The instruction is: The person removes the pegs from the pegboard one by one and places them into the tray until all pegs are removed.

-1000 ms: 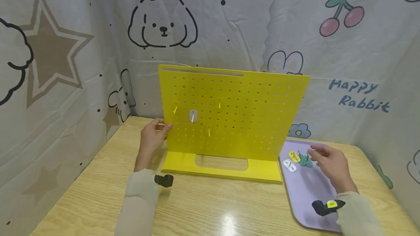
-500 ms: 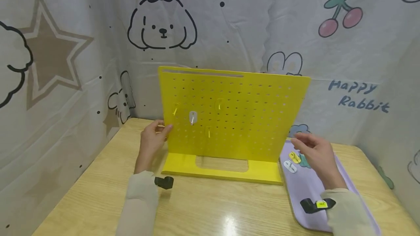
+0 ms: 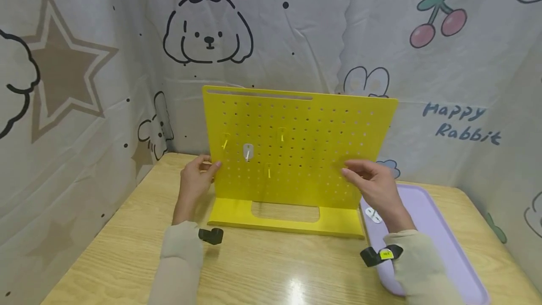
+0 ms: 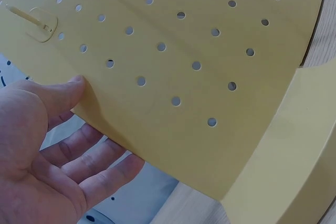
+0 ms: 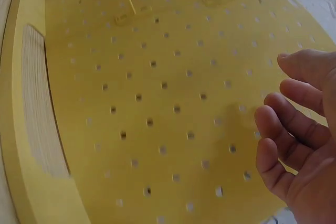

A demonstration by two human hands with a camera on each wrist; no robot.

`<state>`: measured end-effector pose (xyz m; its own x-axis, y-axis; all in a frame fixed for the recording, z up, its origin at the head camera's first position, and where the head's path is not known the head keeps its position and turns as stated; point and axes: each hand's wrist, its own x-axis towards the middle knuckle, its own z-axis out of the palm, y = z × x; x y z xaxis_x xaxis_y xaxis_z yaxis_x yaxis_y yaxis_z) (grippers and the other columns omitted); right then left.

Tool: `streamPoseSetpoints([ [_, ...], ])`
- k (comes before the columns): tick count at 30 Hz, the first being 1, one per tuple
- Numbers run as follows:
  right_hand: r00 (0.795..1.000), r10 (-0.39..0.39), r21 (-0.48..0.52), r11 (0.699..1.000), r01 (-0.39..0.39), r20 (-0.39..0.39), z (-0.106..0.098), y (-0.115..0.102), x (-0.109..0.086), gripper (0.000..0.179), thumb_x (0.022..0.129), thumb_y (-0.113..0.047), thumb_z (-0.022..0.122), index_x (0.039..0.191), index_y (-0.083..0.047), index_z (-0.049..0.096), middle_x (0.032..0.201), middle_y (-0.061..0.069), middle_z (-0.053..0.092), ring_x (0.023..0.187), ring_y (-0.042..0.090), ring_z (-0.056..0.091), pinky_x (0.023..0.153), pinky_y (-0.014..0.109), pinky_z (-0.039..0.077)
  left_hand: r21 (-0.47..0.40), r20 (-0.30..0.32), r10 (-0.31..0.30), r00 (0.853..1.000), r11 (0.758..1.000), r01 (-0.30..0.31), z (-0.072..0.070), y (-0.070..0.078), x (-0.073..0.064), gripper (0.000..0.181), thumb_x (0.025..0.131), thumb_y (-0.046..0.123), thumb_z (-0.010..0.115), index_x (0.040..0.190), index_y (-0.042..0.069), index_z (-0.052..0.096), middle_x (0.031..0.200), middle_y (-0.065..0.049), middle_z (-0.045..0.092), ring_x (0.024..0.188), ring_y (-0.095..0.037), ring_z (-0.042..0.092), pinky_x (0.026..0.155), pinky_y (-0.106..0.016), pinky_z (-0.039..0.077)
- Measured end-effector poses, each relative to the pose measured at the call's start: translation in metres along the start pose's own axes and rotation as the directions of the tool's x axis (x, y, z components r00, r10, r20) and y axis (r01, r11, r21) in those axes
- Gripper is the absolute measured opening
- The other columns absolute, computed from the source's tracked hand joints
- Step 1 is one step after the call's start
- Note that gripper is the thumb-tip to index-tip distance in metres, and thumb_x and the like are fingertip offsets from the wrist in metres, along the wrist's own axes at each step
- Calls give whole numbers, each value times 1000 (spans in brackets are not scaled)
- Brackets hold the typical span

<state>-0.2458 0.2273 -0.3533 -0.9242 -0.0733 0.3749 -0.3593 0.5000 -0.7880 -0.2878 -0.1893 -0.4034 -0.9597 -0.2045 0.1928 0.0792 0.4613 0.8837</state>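
A yellow pegboard [image 3: 313, 182] stands upright on its base on the wooden table. My left hand [image 3: 195, 178] holds its left edge, the thumb on the front face and the other fingers at and behind the rim [image 4: 126, 150]. My right hand [image 3: 377, 189] hovers before the board's right part, loosely bent fingers apart and nothing between them, as the right wrist view shows. On the board's left half hang a white hook [image 3: 248, 151] and three yellow hooks, an outer one [image 3: 226, 141], an upper one [image 3: 282, 135] and a lower one [image 3: 268, 171].
A lilac tray [image 3: 436, 248] lies right of the board, partly under my right forearm. A white hook piece [image 3: 373, 215] shows on it; my hand covers the tray's other pieces. A printed curtain [image 3: 296, 36] hangs close behind the table.
My right hand has moved left from over the tray to in front of the board's right side. My left hand has stayed at the left edge.
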Motion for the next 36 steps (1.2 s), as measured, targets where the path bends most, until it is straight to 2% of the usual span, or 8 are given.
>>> streamPoseSetpoints([
  [7,998,-41,1,999,41,48,21,-21,14,36,95,-32,72,118,-6,71,107,6,72,88,22,64,69,25,56,2,-5,-2,1000,1000,2,1,-1,0,29,99,29,67,116,6,64,109,-16,69,96,-30,68,76,-36,62],
  [13,993,-85,9,996,85,79,40,-40,26,33,95,-28,73,119,-6,71,107,6,72,86,22,65,71,32,57,-5,-11,1,1000,1000,-1,0,1,1,27,99,28,67,115,6,64,109,-16,68,96,-30,68,76,-36,62],
  [20,987,-82,44,996,76,140,57,-60,36,34,95,-30,72,121,-9,70,107,3,70,87,22,62,74,38,57,-1,-15,-1,1000,1000,1,0,0,2,28,99,28,67,116,6,64,108,-16,69,95,-30,69,76,-37,62],
  [28,977,-152,55,988,145,149,75,-70,52,29,96,-25,71,120,-10,71,100,2,71,84,20,64,70,36,57,-14,-22,-7,1000,1000,7,0,0,4,28,99,29,67,116,6,64,108,-16,68,95,-30,69,76,-37,62],
  [36,973,-191,79,980,181,130,89,-73,59,27,94,-19,74,118,-7,71,101,8,73,85,22,66,70,36,58,10,-12,-21,1000,1000,21,0,-2,2,30,99,32,66,117,8,64,108,-15,69,91,-29,69,75,-37,61],
])
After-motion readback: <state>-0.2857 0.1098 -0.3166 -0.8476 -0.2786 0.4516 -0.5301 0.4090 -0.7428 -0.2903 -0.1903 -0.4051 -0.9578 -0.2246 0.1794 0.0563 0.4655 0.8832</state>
